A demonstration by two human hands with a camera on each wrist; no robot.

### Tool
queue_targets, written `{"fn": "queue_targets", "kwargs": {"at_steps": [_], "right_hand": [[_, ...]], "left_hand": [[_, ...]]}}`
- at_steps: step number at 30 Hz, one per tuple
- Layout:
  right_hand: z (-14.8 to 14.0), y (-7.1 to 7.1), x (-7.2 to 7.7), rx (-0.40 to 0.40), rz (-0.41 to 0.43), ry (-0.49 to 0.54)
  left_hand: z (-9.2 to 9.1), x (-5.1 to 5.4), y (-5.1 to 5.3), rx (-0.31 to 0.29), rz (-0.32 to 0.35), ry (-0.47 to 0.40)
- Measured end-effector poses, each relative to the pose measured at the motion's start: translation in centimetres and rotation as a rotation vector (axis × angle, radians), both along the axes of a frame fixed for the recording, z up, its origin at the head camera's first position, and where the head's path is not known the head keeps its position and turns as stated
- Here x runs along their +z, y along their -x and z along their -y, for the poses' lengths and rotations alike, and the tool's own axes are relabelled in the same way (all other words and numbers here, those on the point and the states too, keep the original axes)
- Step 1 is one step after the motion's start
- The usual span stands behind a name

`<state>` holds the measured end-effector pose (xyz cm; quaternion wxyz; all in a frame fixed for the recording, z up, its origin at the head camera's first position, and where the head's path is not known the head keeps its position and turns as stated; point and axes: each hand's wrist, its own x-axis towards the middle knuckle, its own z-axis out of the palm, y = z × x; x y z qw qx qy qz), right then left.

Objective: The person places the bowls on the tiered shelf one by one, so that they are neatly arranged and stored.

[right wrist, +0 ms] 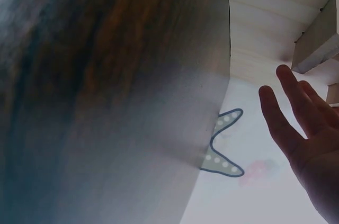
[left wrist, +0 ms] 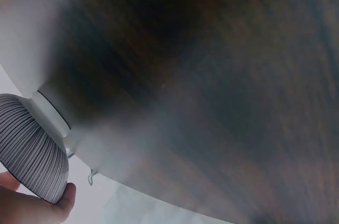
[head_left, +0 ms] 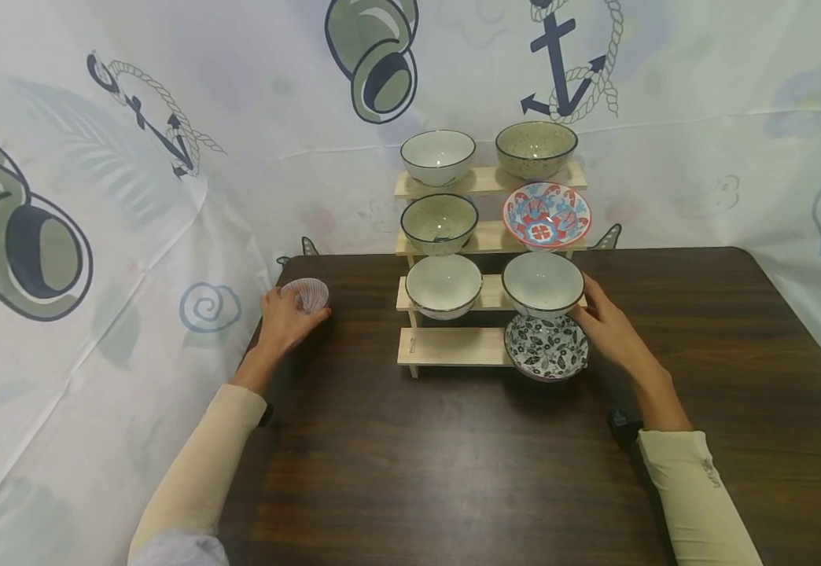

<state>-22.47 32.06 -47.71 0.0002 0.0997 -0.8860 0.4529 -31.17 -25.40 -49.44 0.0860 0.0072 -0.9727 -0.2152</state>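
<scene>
At the table's back left corner, my left hand (head_left: 285,321) holds a small striped bowl (head_left: 309,295) by its side. In the left wrist view the bowl's dark-lined outside (left wrist: 34,142) shows, with fingertips at its rim. Whether its foot touches the table, I cannot tell. My right hand (head_left: 612,330) is at the right side of a white dark-rimmed bowl (head_left: 543,281) on a wooden tiered stand (head_left: 456,346). Its fingers (right wrist: 278,115) look extended and spread in the right wrist view. Just below, a black-and-white flowered bowl (head_left: 546,346) sits tilted on the lowest tier.
Higher and to the left on the stand are another white bowl (head_left: 443,284), an olive bowl (head_left: 439,222), a red-and-blue patterned bowl (head_left: 547,215), a pale bowl (head_left: 438,157) and a speckled bowl (head_left: 536,149). A printed cloth (head_left: 255,94) hangs behind the dark wooden table (head_left: 446,472).
</scene>
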Motion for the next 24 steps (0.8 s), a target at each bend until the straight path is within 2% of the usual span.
{"fn": "queue_targets", "kwargs": {"at_steps": [9, 14, 24], "right_hand": [[0.0, 0.0, 0.0, 0.009, -0.005, 0.002], [0.0, -0.1, 0.0, 0.011, -0.007, 0.005], [0.1, 0.0, 0.0, 0.003, -0.02, 0.014]], "left_hand": [[0.1, 0.2, -0.9, 0.007, -0.044, -0.045], [0.2, 1.0, -1.4, 0.009, -0.077, -0.059], [0.3, 2.8, -2.4, -0.044, -0.171, -0.068]]}}
